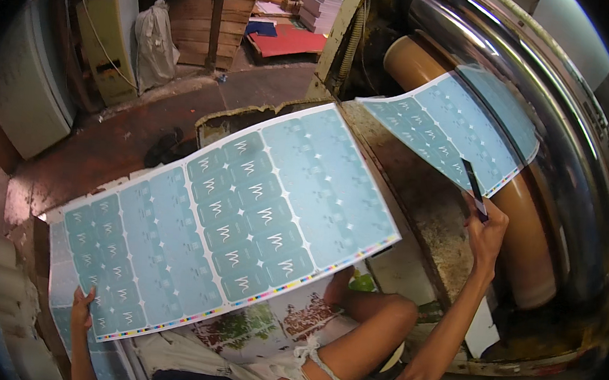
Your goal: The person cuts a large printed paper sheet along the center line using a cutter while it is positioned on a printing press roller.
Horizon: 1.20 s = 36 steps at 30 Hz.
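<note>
Held only by the left hand [81,309] pinching its corner, the big printed sheet [226,219] could sag and crease, while the right hand [488,231], seemingly pinching a dark strip [474,187], might smudge the smaller sheet [449,123] on the roller [525,231].

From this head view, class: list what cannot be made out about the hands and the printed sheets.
- Left hand: only its fingers show on the big sheet; its grip is hidden.
- Right hand: the dark strip it holds is too small to identify.
- Second sheet: its far edge blurs into the shiny drum.

The left hand [82,308] was raised low at the left, fingers curled in a grip — the right hand [488,231] reached up and forward, arm extended, fingers pinched.
</note>
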Motion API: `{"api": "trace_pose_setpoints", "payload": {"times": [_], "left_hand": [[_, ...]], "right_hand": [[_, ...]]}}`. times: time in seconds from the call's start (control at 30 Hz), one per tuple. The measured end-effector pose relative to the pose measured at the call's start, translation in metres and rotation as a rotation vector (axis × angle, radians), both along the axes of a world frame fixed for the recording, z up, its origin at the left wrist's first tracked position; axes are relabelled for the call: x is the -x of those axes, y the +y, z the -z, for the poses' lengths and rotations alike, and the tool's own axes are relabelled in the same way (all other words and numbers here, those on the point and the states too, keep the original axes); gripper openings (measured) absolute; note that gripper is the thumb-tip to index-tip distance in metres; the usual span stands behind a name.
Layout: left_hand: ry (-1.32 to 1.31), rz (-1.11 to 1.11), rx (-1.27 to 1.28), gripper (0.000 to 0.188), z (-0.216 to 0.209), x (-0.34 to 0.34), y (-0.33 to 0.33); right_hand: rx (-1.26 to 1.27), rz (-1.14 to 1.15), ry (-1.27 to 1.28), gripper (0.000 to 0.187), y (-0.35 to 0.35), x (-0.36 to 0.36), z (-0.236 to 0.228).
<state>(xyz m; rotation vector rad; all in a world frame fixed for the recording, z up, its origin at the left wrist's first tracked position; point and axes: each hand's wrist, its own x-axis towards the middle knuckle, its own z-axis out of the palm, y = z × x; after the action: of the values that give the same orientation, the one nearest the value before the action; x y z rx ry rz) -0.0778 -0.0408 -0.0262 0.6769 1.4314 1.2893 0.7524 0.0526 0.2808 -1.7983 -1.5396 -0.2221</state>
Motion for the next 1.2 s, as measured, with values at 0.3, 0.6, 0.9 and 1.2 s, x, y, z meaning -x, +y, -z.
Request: {"api": "trace_pose_setpoints", "payload": {"times": [0.3,0.6,0.9,1.2], "left_hand": [[0.041,0.136,-0.008,0.041,0.099,0.017,0.133],[0.050,0.181,-0.043,0.049,0.136,-0.006,0.184],[1.623,0.694,0.270,0.144,0.083,-0.137,0.137],[1.544,0.568,0.170,0.154,0.107,-0.136,0.138]], "right_hand": [[-0.108,-0.004,-0.079,0.031,0.002,0.125,0.092],[-0.038,-0.059,0.212,0.014,0.007,0.151,0.114],[0.198,0.009,0.315,0.019,-0.017,0.160,0.082],[0.488,-0.243,0.370,0.024,0.000,0.197,0.080]]}}
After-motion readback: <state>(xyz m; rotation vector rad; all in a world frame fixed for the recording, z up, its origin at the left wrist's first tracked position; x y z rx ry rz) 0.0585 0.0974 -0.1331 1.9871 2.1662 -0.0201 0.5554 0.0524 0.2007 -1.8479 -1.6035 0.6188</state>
